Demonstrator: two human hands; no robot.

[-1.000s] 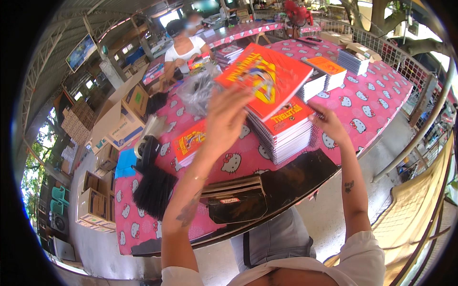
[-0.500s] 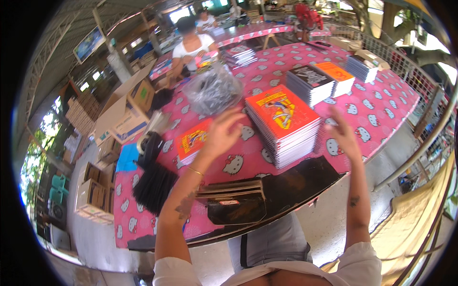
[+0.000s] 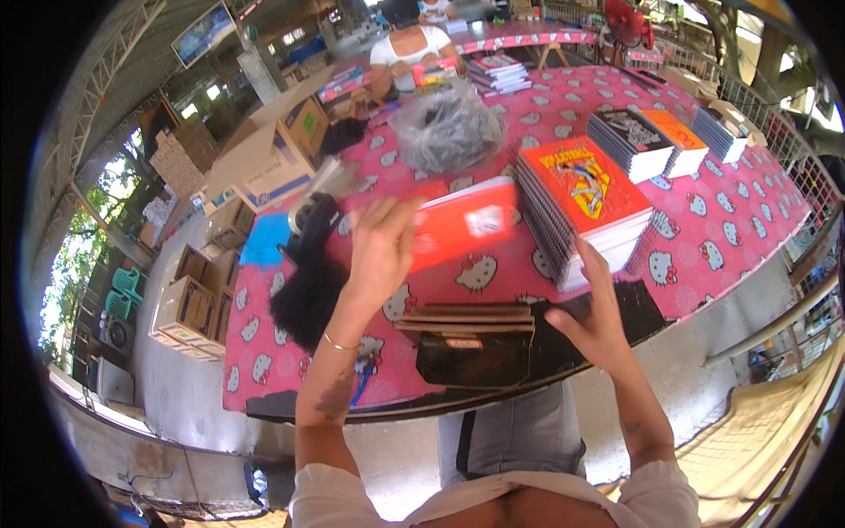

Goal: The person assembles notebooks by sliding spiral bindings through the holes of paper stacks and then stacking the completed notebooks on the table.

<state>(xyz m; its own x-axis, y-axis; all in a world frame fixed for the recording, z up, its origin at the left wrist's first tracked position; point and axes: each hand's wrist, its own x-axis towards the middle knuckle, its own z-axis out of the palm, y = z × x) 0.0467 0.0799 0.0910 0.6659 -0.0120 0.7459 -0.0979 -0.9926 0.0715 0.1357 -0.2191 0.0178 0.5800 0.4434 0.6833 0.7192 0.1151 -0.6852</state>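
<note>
My left hand point(image 3: 383, 251) grips the left edge of a red-orange notebook point(image 3: 466, 224), lifted and tilted over the table. It is blurred; its plain side with a white printed patch shows, and white paper edges show along its top. My right hand point(image 3: 598, 312) is open with fingers apart, at the near side of a tall stack of orange spiral notebooks point(image 3: 585, 185); whether it touches the stack I cannot tell. Between my hands, at the table's near edge, stands a black cardboard holder point(image 3: 475, 356) with upright board pieces in it.
A pink patterned tablecloth point(image 3: 475, 275) covers the table. Black bristly strands point(image 3: 308, 304) and a blue sheet point(image 3: 266, 239) lie left; a clear plastic bag point(image 3: 449, 132) sits behind. More notebook stacks point(image 3: 632, 145) stand far right. A person point(image 3: 409, 57) works across the table beside an open carton point(image 3: 282, 145).
My left hand has taken hold of the red-orange notebook at the left and raised it. My right hand has come inward and nearer, to the front of the tall stack. The view has shifted.
</note>
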